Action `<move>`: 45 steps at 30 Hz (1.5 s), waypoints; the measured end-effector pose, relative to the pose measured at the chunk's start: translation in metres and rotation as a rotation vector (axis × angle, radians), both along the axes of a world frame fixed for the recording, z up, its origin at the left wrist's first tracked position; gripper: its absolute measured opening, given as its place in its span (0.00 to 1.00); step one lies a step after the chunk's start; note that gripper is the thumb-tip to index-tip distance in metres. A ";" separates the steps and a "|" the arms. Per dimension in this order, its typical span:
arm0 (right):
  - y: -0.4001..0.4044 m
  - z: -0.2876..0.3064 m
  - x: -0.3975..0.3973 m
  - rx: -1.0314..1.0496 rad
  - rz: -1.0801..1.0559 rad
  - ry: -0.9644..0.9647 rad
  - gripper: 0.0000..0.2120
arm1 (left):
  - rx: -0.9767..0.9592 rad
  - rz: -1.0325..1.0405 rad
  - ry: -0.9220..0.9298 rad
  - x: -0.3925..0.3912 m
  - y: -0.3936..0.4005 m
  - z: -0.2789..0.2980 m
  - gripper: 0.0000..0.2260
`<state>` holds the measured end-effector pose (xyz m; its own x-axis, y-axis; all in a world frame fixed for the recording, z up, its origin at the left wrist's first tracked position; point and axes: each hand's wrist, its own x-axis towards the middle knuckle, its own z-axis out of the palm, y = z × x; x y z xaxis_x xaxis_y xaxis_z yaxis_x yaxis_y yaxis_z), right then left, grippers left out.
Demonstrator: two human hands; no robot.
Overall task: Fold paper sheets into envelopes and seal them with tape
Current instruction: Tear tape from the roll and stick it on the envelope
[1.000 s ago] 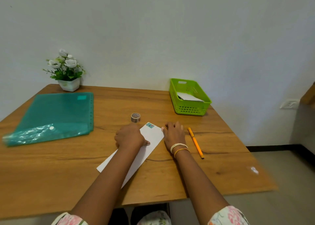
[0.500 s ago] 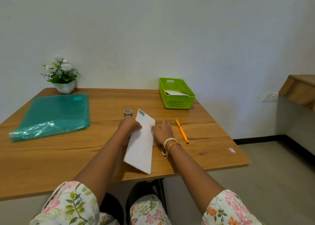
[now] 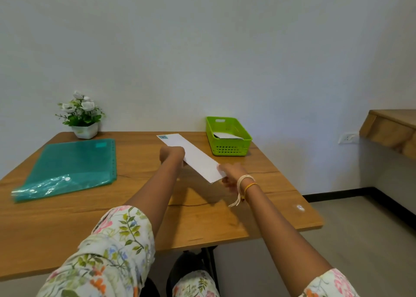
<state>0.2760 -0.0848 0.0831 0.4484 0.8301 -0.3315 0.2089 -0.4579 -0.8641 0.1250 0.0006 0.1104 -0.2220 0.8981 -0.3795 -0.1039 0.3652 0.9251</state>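
Both hands hold the folded white envelope [image 3: 193, 157] up above the wooden surface [image 3: 144, 206]. Left hand [image 3: 172, 156] grips its long side, and right hand [image 3: 229, 176] pinches the near end. Its far end points beside the green basket [image 3: 228, 137]. Left of the envelope lie a teal folder [image 3: 72, 168] and a flower pot [image 3: 84, 116].

Home study corner or small office
Wooden counter [image 3: 67, 224] against plain wall; potted flowers [image 3: 81, 116], green folder [image 3: 69, 168], green basket [image 3: 227, 137], wall socket [image 3: 347, 137].
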 end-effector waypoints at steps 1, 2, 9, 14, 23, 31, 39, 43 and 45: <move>-0.002 0.004 0.000 -0.014 -0.022 0.153 0.10 | 0.002 -0.020 -0.047 0.003 0.001 0.000 0.17; -0.003 0.007 0.000 -0.008 -0.036 0.263 0.07 | 0.021 -0.054 -0.073 0.007 0.003 0.000 0.18; 0.007 0.023 0.007 0.374 -0.223 0.616 0.17 | 0.035 -0.524 -0.086 0.021 0.001 0.006 0.19; 0.031 0.037 0.016 0.503 -0.384 0.581 0.13 | -0.005 -0.832 -0.011 0.043 -0.003 0.017 0.10; 0.080 0.057 0.055 0.370 -0.310 0.465 0.20 | 0.104 -0.561 -0.054 0.100 0.042 0.021 0.08; 0.139 0.040 0.072 0.352 -0.438 0.285 0.15 | 0.080 -0.494 -0.017 0.123 0.093 -0.003 0.08; 0.141 0.019 0.077 0.262 -0.328 -0.060 0.21 | 0.148 -0.489 -0.008 0.117 0.094 -0.017 0.14; 0.106 0.012 0.060 0.260 -0.391 -0.279 0.19 | 0.262 -0.377 0.082 0.099 0.076 -0.033 0.09; 0.086 0.000 0.052 0.149 -0.325 -0.414 0.25 | 0.351 -0.325 0.210 0.085 0.065 -0.048 0.06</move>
